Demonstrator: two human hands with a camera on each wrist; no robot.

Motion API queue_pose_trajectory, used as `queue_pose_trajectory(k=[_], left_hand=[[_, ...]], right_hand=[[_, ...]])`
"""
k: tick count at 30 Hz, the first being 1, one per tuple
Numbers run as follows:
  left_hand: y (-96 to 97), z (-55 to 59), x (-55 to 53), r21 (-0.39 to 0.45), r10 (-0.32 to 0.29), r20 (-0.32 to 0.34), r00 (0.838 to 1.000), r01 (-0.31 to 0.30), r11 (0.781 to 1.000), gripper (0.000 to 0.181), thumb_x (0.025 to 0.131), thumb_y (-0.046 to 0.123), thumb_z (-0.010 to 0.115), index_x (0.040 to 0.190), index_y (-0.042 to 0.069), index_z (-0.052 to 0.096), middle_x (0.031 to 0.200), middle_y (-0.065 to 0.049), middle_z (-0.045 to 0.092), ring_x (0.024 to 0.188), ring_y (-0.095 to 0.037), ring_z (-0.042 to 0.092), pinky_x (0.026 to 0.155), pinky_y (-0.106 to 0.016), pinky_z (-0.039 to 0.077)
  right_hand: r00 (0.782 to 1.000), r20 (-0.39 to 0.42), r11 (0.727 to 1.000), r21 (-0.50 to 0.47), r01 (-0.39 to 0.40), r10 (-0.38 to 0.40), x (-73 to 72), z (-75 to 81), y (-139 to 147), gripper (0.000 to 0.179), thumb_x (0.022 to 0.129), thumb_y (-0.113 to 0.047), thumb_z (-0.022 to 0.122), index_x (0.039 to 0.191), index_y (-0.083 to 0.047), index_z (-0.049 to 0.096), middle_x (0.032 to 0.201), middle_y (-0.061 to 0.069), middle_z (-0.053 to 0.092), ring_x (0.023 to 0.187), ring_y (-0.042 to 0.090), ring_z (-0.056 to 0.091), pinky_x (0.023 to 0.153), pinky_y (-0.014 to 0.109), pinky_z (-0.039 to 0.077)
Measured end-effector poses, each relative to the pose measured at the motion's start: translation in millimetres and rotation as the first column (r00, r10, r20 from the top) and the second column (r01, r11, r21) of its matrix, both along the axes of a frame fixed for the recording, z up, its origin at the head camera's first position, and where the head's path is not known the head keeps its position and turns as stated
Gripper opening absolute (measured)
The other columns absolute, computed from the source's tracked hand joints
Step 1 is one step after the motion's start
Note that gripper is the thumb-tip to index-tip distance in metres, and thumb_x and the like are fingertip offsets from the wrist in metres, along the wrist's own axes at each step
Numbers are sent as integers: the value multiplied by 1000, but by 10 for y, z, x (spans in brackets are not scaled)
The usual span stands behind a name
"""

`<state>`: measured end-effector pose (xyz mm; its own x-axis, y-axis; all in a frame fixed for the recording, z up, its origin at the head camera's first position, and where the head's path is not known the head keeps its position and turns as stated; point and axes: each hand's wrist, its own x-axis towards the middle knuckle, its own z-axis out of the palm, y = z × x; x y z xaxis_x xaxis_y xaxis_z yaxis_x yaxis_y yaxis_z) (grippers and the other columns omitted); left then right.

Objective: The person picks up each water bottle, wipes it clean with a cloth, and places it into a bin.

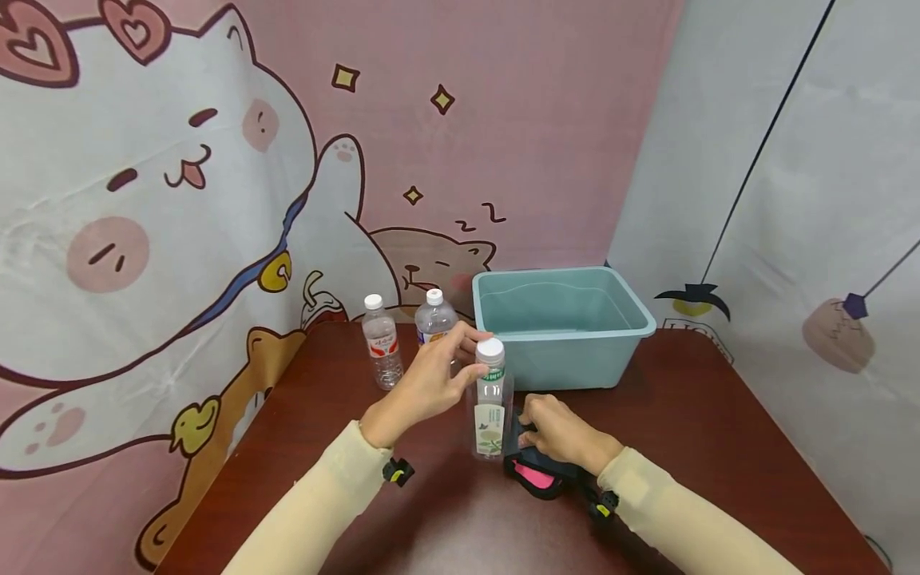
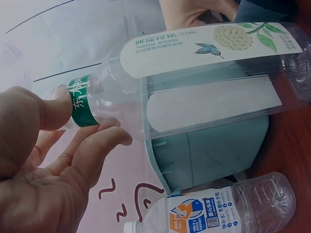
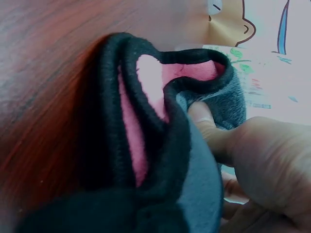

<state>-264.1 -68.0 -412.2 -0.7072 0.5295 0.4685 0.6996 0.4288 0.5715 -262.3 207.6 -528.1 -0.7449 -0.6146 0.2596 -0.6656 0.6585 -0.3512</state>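
A clear plastic bottle (image 1: 490, 423) with a white cap, a green neck band and a flower-printed label stands upright on the table. My left hand (image 1: 434, 375) grips it at the neck; in the left wrist view the thumb (image 2: 56, 108) lies against the green band, with fingers curled on the other side. Just right of the bottle, my right hand (image 1: 564, 433) pinches a dark grey fabric piece (image 1: 546, 461) with black edging and pink lining. In the right wrist view this fabric (image 3: 201, 170) is folded over, and the thumb presses into its grey outer side.
A light blue plastic tub (image 1: 568, 359) stands behind the bottle, toward the back right. Two more clear bottles are at the back left: one with a red-and-white label (image 1: 382, 345), the other with a blue-and-orange label (image 2: 192, 213). Printed cloth (image 1: 517, 144) hangs behind the brown table (image 1: 719, 447).
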Motion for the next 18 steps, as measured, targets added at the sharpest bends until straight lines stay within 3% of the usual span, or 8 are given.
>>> queue_pose_trajectory(k=[4,9,12,18], left_hand=[[0,-4,-12,0,0,6,1000,0,1000,45,108,10,84,148,9,62,125,-12,80,110,-27,85,98,-56,72],[1,5,-15,-2,5,-2,1000,-5,1000,45,108,10,84,148,10,62,125,-10,80,110,-24,85,98,-49,72],[-2,7,-10,-6,9,-5,1000,-9,1000,45,108,11,84,148,11,62,125,-9,80,110,-24,85,97,-47,73],[-2,-9,-5,-2,9,4,1000,-9,1000,46,109,10,84,149,12,62,125,-10,81,111,-25,85,97,-51,72]], right_hand=[[1000,-22,1000,22,18,-18,10,-7,-22,20,89,5,97,108,3,90,98,9,78,89,23,81,71,29,66],[1000,-17,1000,0,24,-24,15,3,-26,17,89,5,96,105,1,91,94,5,76,83,12,74,66,24,58],[999,14,999,-25,34,-33,20,-9,-24,16,91,4,96,105,-1,92,93,4,74,80,8,68,65,23,54],[992,108,991,-110,75,-63,36,-42,7,22,91,0,97,113,-1,92,103,5,80,93,15,77,78,29,66]])
